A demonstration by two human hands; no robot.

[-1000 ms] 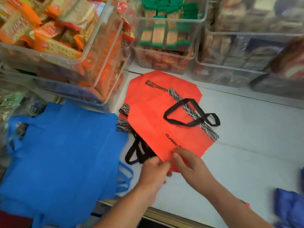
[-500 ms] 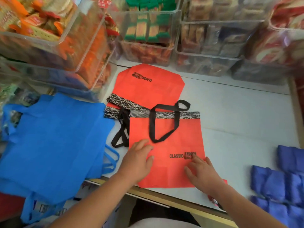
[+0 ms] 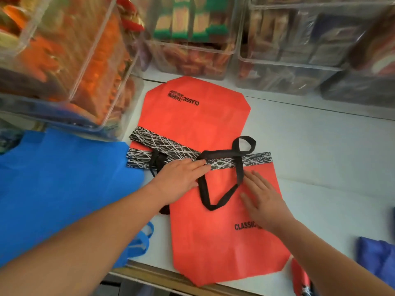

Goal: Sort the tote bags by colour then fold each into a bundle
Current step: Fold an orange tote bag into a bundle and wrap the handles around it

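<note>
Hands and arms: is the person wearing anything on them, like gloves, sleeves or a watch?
No. The left hand and the right hand are bare, with no gloves, rings or watch showing. No sleeve shows either, right up to the picture's edge.

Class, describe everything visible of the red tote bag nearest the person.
The near red tote bag, thin non-woven-looking fabric, has a black band of white scribbled lines at its mouth, a black handle lying on its face and CLASSIC lettering. It lies flat on the white counter, mouth away, overlapping a second red bag. The left hand presses its band, the right hand its face.
</note>
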